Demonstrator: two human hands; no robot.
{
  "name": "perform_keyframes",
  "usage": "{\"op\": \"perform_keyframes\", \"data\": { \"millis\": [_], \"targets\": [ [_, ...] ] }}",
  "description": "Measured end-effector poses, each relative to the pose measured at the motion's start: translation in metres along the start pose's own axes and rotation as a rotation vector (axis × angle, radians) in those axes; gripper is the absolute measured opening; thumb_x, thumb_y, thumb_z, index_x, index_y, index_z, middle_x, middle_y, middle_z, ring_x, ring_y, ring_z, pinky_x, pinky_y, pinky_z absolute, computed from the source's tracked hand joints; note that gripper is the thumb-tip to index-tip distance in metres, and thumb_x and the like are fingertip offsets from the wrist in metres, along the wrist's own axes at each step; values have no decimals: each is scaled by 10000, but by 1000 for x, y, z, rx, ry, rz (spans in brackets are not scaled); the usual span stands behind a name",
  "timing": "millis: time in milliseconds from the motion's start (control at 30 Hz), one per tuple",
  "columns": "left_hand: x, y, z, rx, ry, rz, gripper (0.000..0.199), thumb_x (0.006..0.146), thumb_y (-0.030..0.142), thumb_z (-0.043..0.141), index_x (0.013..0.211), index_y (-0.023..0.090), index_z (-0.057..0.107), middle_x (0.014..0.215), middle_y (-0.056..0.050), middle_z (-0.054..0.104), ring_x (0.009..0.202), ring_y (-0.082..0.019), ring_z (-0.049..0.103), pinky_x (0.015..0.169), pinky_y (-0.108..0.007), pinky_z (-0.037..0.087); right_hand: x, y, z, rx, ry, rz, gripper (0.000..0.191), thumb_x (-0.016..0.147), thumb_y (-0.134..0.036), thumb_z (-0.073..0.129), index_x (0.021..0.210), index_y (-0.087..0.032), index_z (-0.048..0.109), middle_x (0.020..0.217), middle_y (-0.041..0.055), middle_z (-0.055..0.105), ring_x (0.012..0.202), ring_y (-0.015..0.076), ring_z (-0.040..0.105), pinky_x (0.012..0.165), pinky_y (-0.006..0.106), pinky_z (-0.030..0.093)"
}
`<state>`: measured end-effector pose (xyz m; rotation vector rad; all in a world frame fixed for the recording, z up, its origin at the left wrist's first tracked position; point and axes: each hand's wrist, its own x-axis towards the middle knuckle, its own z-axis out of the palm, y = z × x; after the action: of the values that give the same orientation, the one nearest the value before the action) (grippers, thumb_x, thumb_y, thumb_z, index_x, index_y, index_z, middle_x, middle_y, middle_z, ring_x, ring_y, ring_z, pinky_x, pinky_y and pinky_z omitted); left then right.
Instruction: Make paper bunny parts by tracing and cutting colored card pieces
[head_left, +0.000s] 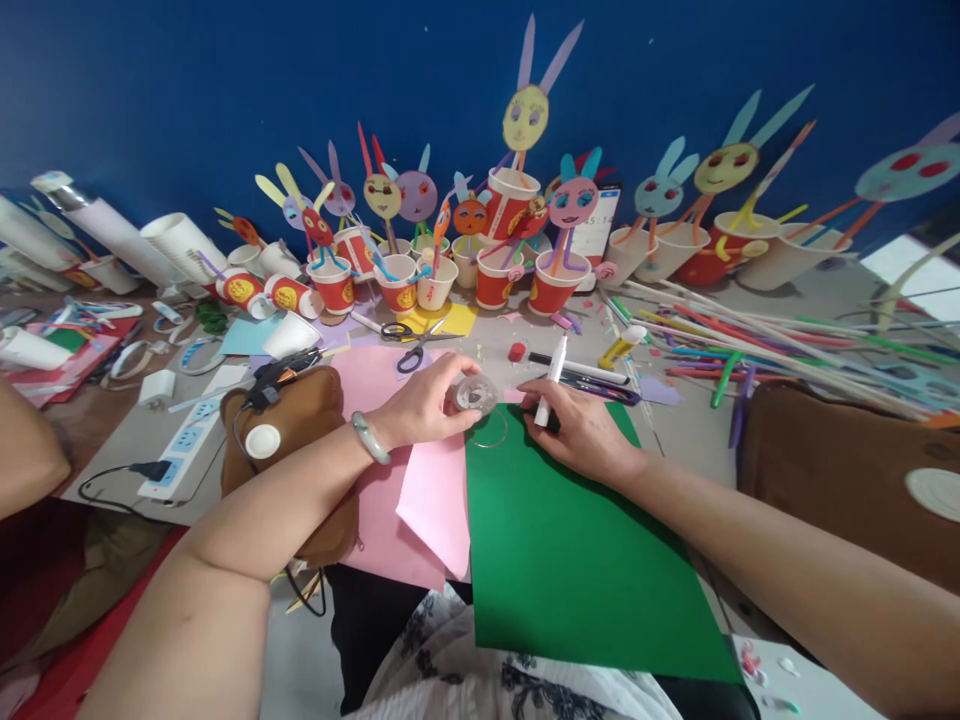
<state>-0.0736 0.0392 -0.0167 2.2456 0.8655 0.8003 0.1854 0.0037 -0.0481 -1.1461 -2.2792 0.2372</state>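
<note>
My left hand point(426, 405) is closed round a small clear roll, which looks like sticky tape point(475, 396), at the top left corner of a green sheet of paper point(577, 560). Just below the roll, a thin pale circle outline point(489, 428) shows on the green. A white marker point(551, 385) stands upright in the fingers of my right hand point(581, 425), which rests on the sheet's upper part; a dark piece by its lower end is partly hidden. Pink paper point(442, 500) lies left of the green sheet, with one corner curled.
Paper cups point(555, 285) with paper rabbit faces line the blue wall. Scissors point(420, 350) lie beyond my left hand. Pipe cleaners point(750, 340) spread at right. A brown pouch point(322, 480) and power strip point(184, 445) sit left. Another person's arm point(26, 450) shows at far left.
</note>
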Motion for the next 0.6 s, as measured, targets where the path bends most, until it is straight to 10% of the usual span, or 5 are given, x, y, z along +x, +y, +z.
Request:
{"op": "perform_keyframes", "data": {
  "millis": [600],
  "targets": [
    [0, -5, 0, -90, 55, -161, 315, 857, 224, 634, 1136, 212, 488, 1124, -88, 606, 959, -181, 636, 666, -256, 546, -1, 2, 1, -8, 9, -8, 378, 825, -140, 567, 1190, -224, 508, 945, 50, 733, 726, 202, 678, 663, 307, 507]
  ]
}}
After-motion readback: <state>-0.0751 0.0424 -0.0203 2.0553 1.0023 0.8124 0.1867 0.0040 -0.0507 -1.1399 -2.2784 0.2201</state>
